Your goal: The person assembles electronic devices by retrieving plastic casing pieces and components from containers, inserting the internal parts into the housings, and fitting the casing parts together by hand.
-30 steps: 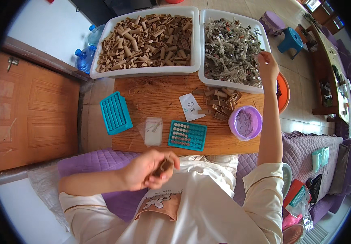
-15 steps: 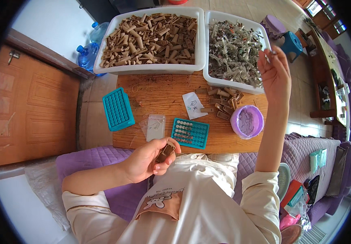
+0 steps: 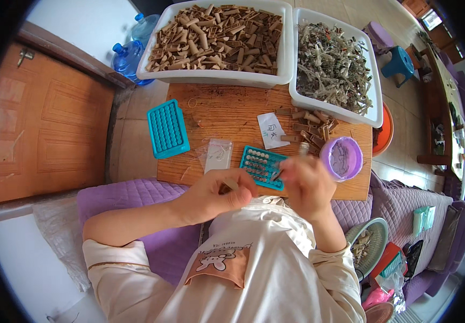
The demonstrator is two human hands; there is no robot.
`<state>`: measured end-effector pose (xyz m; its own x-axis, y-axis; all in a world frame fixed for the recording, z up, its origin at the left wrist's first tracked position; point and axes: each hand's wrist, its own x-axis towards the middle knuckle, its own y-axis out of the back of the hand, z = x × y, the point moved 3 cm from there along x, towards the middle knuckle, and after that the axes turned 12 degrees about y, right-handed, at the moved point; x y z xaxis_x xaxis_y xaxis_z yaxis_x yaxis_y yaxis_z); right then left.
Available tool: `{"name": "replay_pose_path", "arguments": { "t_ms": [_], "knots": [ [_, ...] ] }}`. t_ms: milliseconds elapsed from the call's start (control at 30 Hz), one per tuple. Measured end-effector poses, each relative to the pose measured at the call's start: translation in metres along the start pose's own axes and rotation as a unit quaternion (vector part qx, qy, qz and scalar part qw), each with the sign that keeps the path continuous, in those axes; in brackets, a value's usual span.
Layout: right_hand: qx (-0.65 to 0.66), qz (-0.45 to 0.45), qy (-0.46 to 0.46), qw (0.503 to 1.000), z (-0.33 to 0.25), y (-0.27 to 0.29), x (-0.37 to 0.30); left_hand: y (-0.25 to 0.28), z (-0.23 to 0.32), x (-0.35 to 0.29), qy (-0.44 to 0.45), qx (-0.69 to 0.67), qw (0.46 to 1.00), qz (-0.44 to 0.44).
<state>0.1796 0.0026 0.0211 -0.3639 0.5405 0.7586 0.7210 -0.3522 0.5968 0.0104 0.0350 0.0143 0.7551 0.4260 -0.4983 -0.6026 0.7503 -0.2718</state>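
My left hand [image 3: 216, 195], in front of the table's near edge, is closed around a brown half-round hollow piece [image 3: 230, 184], mostly hidden by its fingers. My right hand [image 3: 309, 185] is close by on the right, blurred, with its fingers bent together. A thin dark sliver shows at its fingertips, too smeared to name. A silvery band [image 3: 304, 148] sits at one raised finger. Just beyond the hands lies a teal tray [image 3: 278, 161] with rows of round pits, several filled with small pale and dark discs. A clear plastic bag [image 3: 219, 153] lies to its left.
Behind stand a white bin [image 3: 216, 79] of brown pieces and another white bin [image 3: 333, 107] of shredded clear wrappers. A loose pile of brown pieces [image 3: 316, 126], a lined purple tub [image 3: 357, 160], a handwritten paper [image 3: 271, 131] and a second teal tray [image 3: 168, 129] share the wooden table [image 3: 227, 110].
My right hand has come down from beside the wrapper bin to near my left hand. The left hand has turned over, hiding more of the brown piece. The whole view has shifted slightly.
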Motion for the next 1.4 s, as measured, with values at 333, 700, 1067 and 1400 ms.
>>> {"name": "replay_pose_path", "arguments": {
  "t_ms": [333, 700, 1067, 1400],
  "knots": [
    [0.044, 0.146, 0.130, 0.980, -0.024, -0.023, -0.018, -0.009, -0.004, -0.010, -0.012, 0.037, 0.995, 0.092],
    [0.098, 0.156, -0.025, 0.982, -0.026, -0.028, -0.023, -0.003, 0.000, -0.008, -0.101, 0.099, 0.975, 0.172],
    [0.185, 0.111, -0.219, 0.952, -0.025, -0.019, -0.008, 0.001, 0.007, -0.010, -0.155, 0.155, 0.959, 0.181],
    [0.176, 0.151, -0.132, 0.964, -0.023, -0.019, -0.003, 0.002, 0.010, -0.009, -0.156, 0.151, 0.958, 0.187]
  ]
}}
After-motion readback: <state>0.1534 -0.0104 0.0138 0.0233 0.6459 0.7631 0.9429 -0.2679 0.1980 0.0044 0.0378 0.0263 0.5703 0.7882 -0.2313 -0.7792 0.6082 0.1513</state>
